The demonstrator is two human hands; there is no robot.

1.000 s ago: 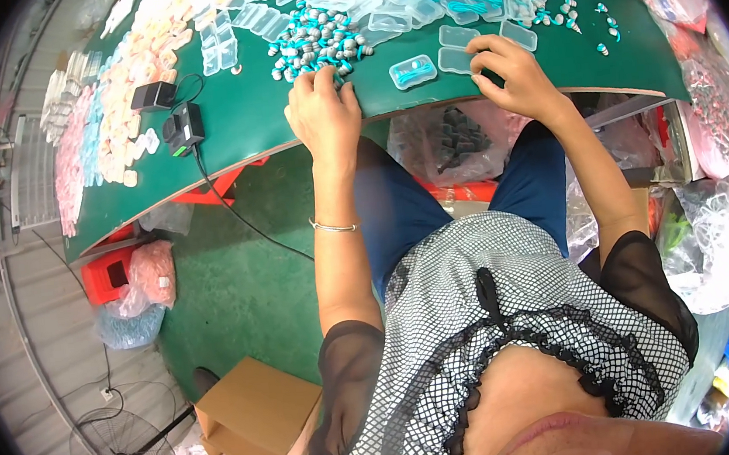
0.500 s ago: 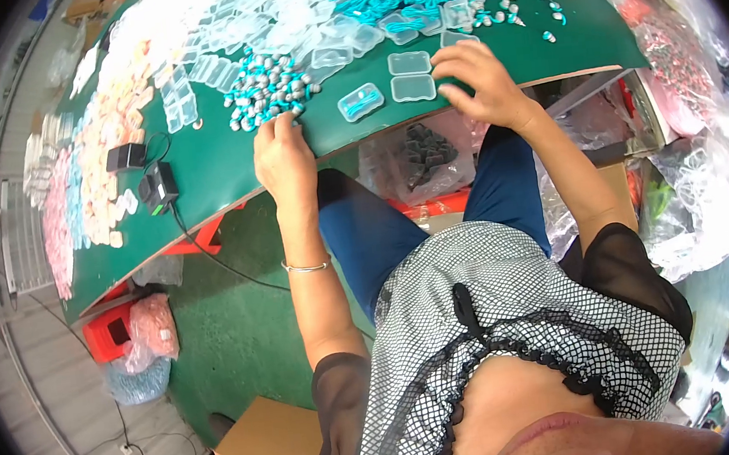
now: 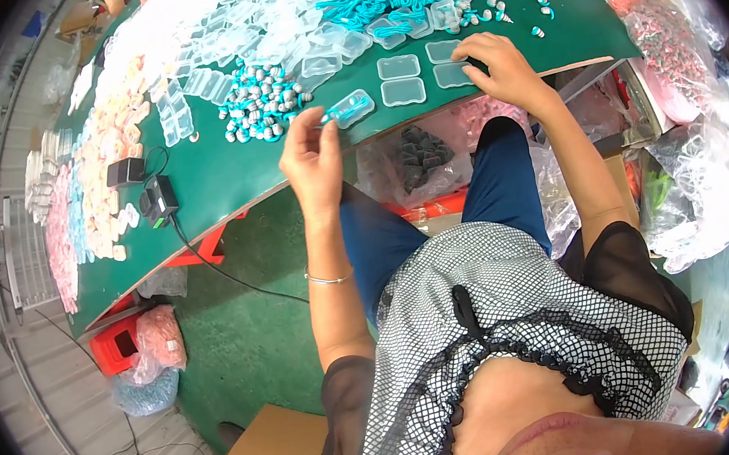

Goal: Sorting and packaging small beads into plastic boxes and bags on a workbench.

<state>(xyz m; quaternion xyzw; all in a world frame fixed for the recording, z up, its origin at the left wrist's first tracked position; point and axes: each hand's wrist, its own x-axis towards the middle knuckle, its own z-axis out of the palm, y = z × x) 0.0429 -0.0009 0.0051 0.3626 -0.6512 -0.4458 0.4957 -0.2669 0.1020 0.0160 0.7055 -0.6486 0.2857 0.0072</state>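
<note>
Head view, left hand (image 3: 312,158) pinching filled clear case (image 3: 350,108), right hand (image 3: 503,69) fingertips pressing empty case (image 3: 453,74)

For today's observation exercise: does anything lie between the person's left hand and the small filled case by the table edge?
Nothing visible does. The left hand has its fingertips right at the small filled case; the pile of teal-and-silver pieces lies beside it.

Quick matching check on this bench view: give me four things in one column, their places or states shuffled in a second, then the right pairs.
1. left hand
2. right hand
3. black adapter
4. cardboard box

A. on the floor
B. fingers on an empty clear case
C. on the green table, cable hanging off the edge
D. holding a small teal piece by the filled case

Pairs: 1-D, 2-B, 3-C, 4-A
</note>
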